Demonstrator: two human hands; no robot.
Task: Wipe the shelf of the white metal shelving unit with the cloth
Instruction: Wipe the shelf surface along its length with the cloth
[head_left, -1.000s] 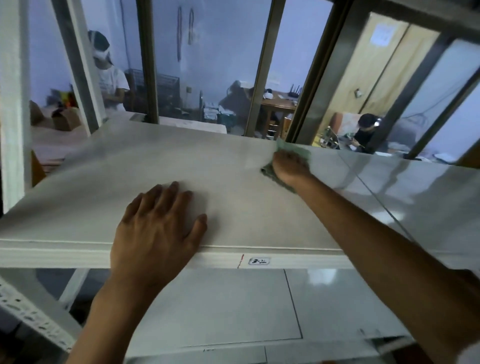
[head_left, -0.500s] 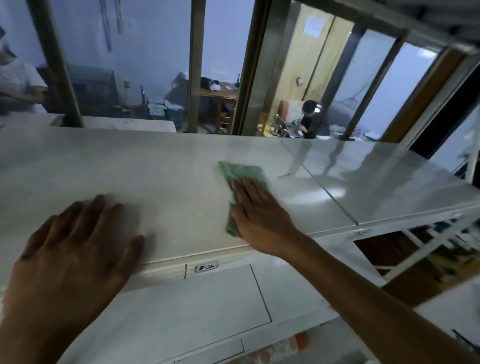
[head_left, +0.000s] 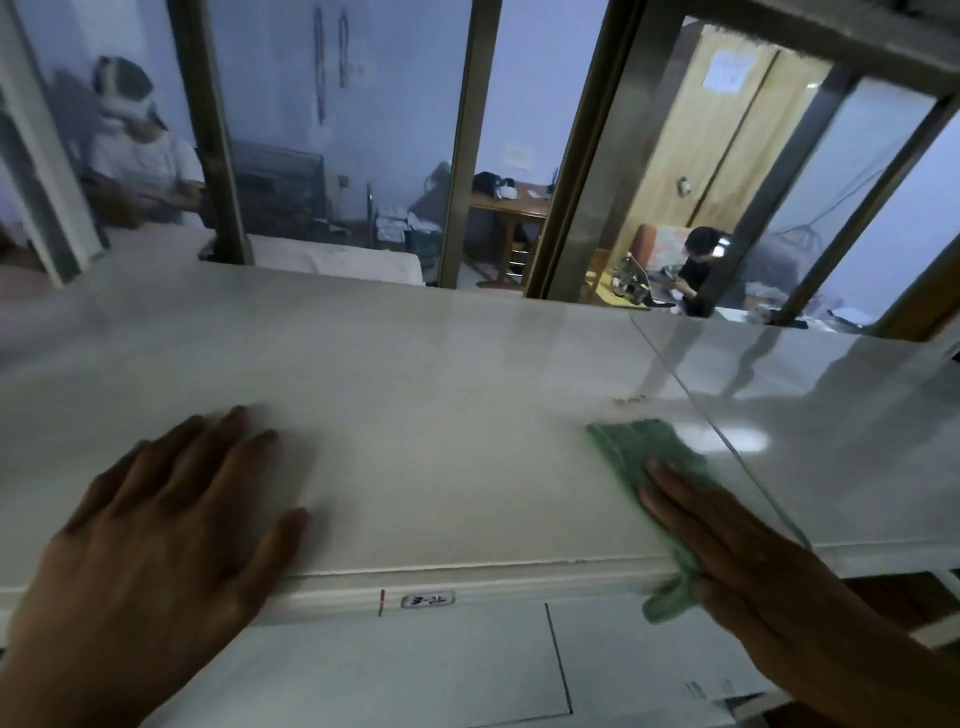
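The white metal shelf (head_left: 441, 415) runs across the whole view at chest height. A green cloth (head_left: 639, 457) lies on it at the front right, and one corner hangs over the front edge. My right hand (head_left: 743, 566) presses flat on the cloth with straight fingers, next to a seam between two shelf panels. Spread flat on the bare shelf surface at the front left is my left hand (head_left: 156, 530), which holds nothing.
A lower shelf (head_left: 415, 670) shows below the front edge, which carries a small label (head_left: 428, 600). Upright posts (head_left: 208, 130) rise behind the shelf. Beyond them two people sit in a room with a wooden desk (head_left: 511, 202) and a wooden door (head_left: 727, 135).
My right hand has dragged the cloth from the far edge of the shelf toward the front edge and to the right. My left hand stays flat on the shelf. The camera has swung about.
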